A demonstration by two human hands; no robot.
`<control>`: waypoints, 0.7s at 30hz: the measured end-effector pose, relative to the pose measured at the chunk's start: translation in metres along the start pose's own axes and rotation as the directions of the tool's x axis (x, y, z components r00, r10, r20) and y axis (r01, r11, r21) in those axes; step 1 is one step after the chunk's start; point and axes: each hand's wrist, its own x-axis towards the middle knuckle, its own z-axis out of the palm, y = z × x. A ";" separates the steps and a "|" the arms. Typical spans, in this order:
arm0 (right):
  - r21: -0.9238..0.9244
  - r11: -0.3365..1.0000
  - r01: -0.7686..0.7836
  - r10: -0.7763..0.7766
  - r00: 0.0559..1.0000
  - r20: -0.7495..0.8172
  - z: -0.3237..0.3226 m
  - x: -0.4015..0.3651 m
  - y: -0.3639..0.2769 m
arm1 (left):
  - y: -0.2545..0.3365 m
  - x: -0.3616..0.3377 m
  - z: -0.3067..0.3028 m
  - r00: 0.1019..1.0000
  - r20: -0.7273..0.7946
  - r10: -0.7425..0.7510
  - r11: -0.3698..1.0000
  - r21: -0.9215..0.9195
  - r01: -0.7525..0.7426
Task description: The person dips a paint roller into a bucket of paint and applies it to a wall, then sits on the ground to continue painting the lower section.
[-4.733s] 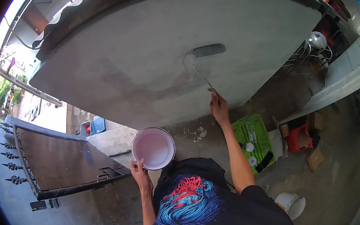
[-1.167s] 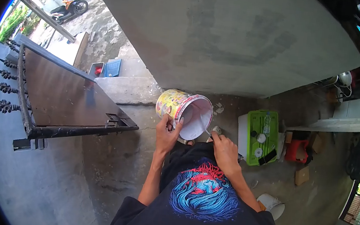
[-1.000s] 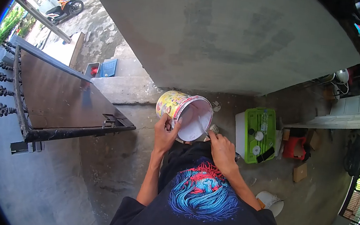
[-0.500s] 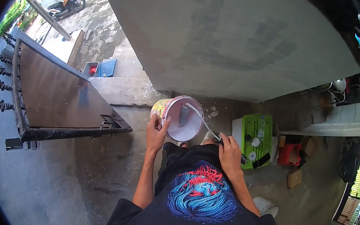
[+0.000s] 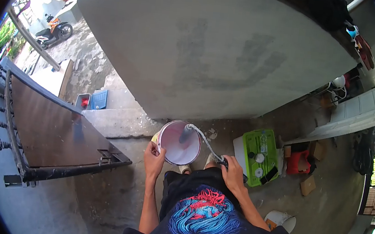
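My left hand [image 5: 155, 156] grips the near left rim of a white paint bucket [image 5: 161, 138], whose mouth is tipped up toward me. Pale paint coats the bucket's inside. In my right hand [image 5: 234, 172] is the dark handle of a paint roller [image 5: 207, 143], fingers wrapped round it. Its bent wire frame runs left to the bucket, and the grey roller sleeve hangs within the bucket's mouth. Just right of the bucket and my right hand stands a bin with a green lid [image 5: 251, 169].
A grey wall [image 5: 221, 52] with darker damp-looking patches rises ahead. On the left is a brown metal gate [image 5: 49, 125] with spiked finials. A blue tray [image 5: 100, 99] lies by the step. A bottle [image 5: 264, 143] and a phone-like black item [image 5: 271, 174] rest on the green lid. Behind right sits a white pail [image 5: 287, 222].
The view has tilted up and shifted, showing more wall. The bucket's mouth faces me more upright, and the roller sleeve has swung within it. Both hands keep their holds.
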 end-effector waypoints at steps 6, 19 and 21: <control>0.042 0.999 -0.031 0.032 0.999 -0.025 -0.006 -0.004 0.010 | -0.019 0.009 0.008 0.999 -0.012 0.029 0.999 0.030 -0.029; 0.230 0.969 -0.095 0.098 0.995 -0.003 -0.001 0.000 0.027 | -0.001 0.028 0.027 0.999 0.039 0.020 0.982 -0.186 -0.013; 0.225 0.970 -0.096 0.093 0.995 0.023 -0.004 0.005 0.029 | 0.005 0.029 0.033 0.998 0.063 -0.006 0.984 -0.178 0.017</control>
